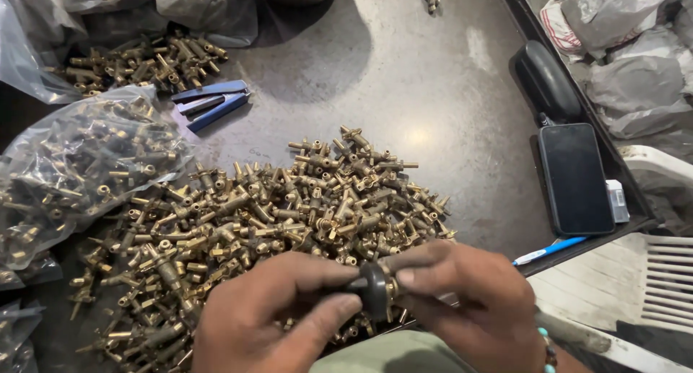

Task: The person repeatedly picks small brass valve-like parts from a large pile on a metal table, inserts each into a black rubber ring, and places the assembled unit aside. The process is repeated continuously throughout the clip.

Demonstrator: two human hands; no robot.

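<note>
My left hand [271, 315] and my right hand [469, 301] meet at the bottom centre, low over the table. Between their fingertips they pinch one small brass valve fitting with a black round knob [375, 290]. The left thumb and forefinger press on the knob's left side. The right thumb and forefinger grip the brass end on the right. Just beyond the hands lies a large heap of brass valve fittings [274, 221] spread across the dark metal table [404, 77].
A clear plastic bag full of brass fittings [72, 164] lies at the left, with a smaller loose pile [137, 63] behind it. Blue pliers [213, 102] lie near that pile. A black phone [575, 178], a black rounded object [545, 77] and a blue pen [548, 251] rest at the table's right edge.
</note>
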